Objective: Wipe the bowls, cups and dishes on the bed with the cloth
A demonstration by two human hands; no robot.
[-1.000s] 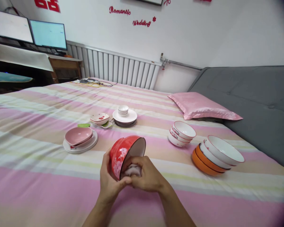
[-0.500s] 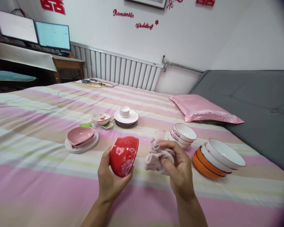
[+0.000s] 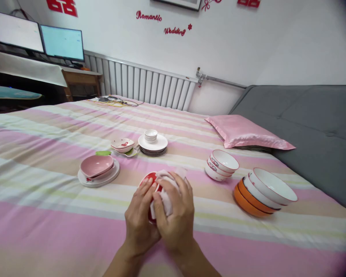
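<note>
Swung leftward, the right hand (image 3: pixel 175 215), fingers around a pale cloth (image 3: pixel 165 201), presses the red bowl (image 3: pixel 151 176) from the right as the left hand (image 3: pixel 138 216) grips its left side, well short of the far edge of the bed (image 3: pixel 57 231).

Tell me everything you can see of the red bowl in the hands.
The red bowl is mostly hidden; only patches of glossy red surface show, with a thin pale edge at the upper left. It looks like glazed ceramic. The left hand grips its left side, fingers over it, while the right hand holds a pale cloth against its right side. It is in front of the person, over the striped bedspread. Its exact tilt and inside cannot be made out.
</note>
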